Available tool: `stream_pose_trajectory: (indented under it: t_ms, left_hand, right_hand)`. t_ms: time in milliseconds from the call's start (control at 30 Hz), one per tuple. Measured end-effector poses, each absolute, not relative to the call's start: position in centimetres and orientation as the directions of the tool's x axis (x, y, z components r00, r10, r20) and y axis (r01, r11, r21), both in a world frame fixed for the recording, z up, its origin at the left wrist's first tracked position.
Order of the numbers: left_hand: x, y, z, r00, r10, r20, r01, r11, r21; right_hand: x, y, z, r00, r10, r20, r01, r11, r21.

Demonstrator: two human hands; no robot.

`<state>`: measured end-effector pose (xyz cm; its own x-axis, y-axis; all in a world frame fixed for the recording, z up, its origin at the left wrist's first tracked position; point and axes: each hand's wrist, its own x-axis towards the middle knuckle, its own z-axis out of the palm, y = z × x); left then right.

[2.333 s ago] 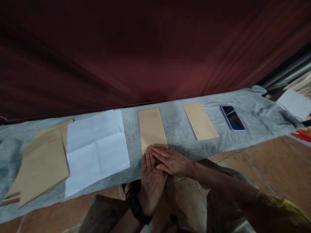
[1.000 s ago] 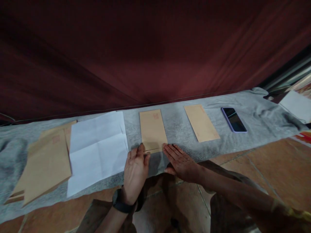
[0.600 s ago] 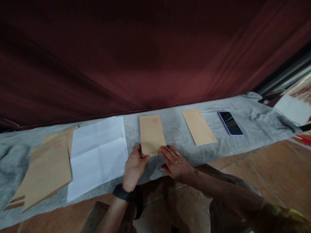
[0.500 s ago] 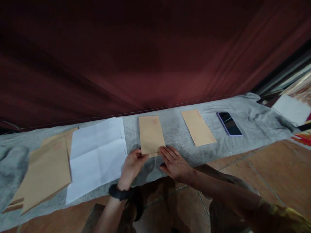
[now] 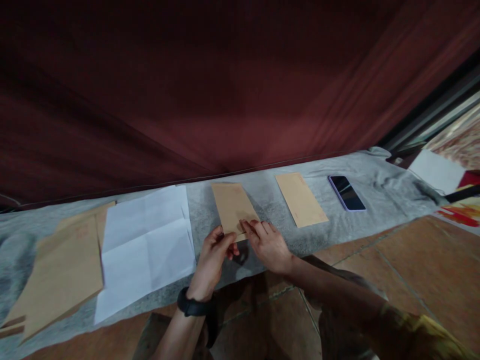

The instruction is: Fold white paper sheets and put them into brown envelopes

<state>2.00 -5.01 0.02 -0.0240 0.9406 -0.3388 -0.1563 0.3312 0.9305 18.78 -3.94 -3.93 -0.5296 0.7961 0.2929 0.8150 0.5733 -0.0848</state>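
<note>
A brown paper envelope (image 5: pixel 233 205) lies in the middle of the grey cloth, its near edge lifted a little. My left hand (image 5: pixel 215 255) pinches the near left corner of this envelope between thumb and fingers. My right hand (image 5: pixel 268 244) has its fingertips bent together on the near right part, at a narrow flap along that edge. The fingertips hide part of the flap. To the right lies another brown envelope (image 5: pixel 301 200), flat and untouched. White creased paper sheets (image 5: pixel 148 250) lie to the left of my left hand.
Several larger brown envelopes (image 5: pixel 65 277) overlap at the far left. A phone with a purple case (image 5: pixel 347 193) lies at the right on the grey cloth (image 5: pixel 390 195). Behind hangs a dark red curtain (image 5: pixel 240 100). Tiled floor (image 5: pixel 408 270) shows below the cloth's near edge.
The envelope in my hands has tilted, its near edge lifting and shifting right. My right fingers have curled in onto the flap. The left hand has moved slightly right. The view has shifted a little.
</note>
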Motion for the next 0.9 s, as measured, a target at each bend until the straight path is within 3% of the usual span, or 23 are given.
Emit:
stream_pose_trajectory:
  t_ms: [167,233,300,367,467,567,633,733,900]
  left_hand:
    - [2.8,-4.5,1.1,0.024,0.930,-0.367,-0.321,0.355,0.878]
    - [2.7,-4.3,1.1,0.031,0.920,-0.391,-0.380,0.373,0.847]
    - [2.6,-4.1,0.7,0.020,0.913,-0.408,-0.373,0.386,0.844]
    - [2.6,-4.1,0.0,0.015,0.908,-0.420,-0.312,0.403,0.860]
    - [3.1,-4.2,-1.1,-0.002,0.908,-0.419,-0.206,0.410,0.889]
    - [3.8,-4.4,-1.4,-0.022,0.915,-0.404,-0.176,0.394,0.902]
    - [4.1,-4.5,-1.3,-0.011,0.918,-0.397,-0.186,0.389,0.902]
    - [4.4,-4.6,-1.0,0.019,0.922,-0.387,-0.168,0.384,0.908]
    - [4.2,-4.6,-0.7,0.050,0.936,-0.350,-0.069,0.352,0.933]
  right_hand:
    - [19.6,-3.0,-2.5,-0.436,0.854,0.285,0.859,0.489,-0.152]
    - [20.6,-1.9,-2.0,-0.331,0.894,0.303,0.875,0.411,-0.256]
    - [21.7,-0.6,-1.7,-0.201,0.925,0.321,0.834,0.334,-0.440]
    - [22.7,0.7,-1.5,-0.046,0.950,0.309,0.674,0.258,-0.692]
    - [23.2,2.0,-1.5,0.124,0.981,0.147,0.218,0.118,-0.969]
    - [22.5,2.1,-1.9,0.106,0.991,-0.075,-0.197,-0.053,-0.979]
    - [21.8,1.7,-2.3,0.059,0.982,-0.179,-0.361,-0.146,-0.921]
    - [21.3,1.4,-2.7,0.028,0.967,-0.253,-0.473,-0.210,-0.856]
    - [22.3,2.4,-2.3,0.074,0.943,-0.326,-0.496,-0.248,-0.832]
